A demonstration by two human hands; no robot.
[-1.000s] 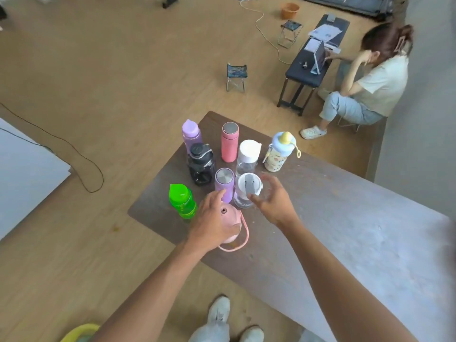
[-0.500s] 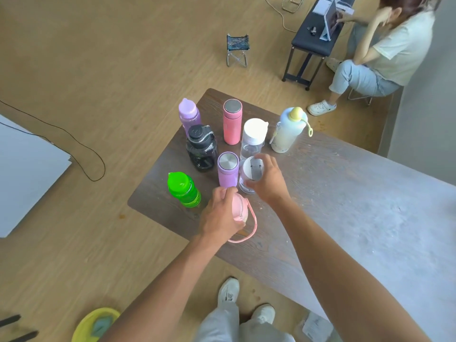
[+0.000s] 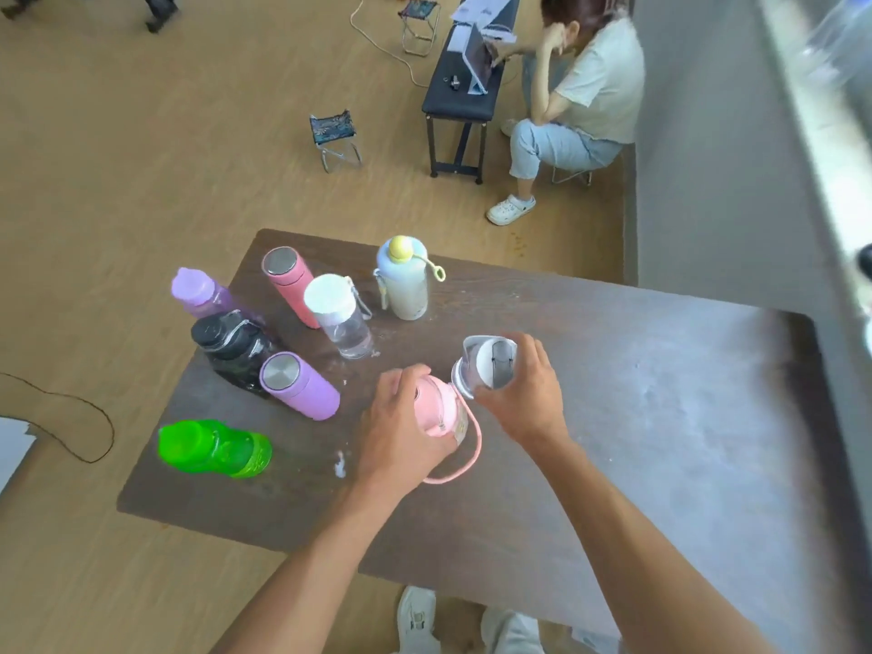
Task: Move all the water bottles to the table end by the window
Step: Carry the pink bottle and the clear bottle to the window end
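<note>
My left hand [image 3: 401, 431] grips a pink bottle [image 3: 441, 410] with a pink loop strap, held over the dark table [image 3: 660, 417]. My right hand [image 3: 524, 389] grips a clear bottle with a white flip lid [image 3: 488, 363], lifted beside the pink one. Standing on the table's left end are a green bottle [image 3: 212, 448], a lilac flask [image 3: 297, 389], a black bottle [image 3: 231, 344], a purple bottle [image 3: 200, 295], a pink flask [image 3: 288, 280], a clear white-capped bottle [image 3: 337, 316] and a pale bottle with a yellow knob [image 3: 403, 280].
A window ledge [image 3: 830, 148] runs along the right above a grey wall. A person [image 3: 580, 96] sits at a low black bench [image 3: 460, 87] beyond the table. A small folding stool [image 3: 335, 136] stands on the wood floor, and a cable [image 3: 85, 417] lies at left.
Both hands closed on their bottles, lifted them out of the cluster and carried them rightward. The camera view swung toward the window side.
</note>
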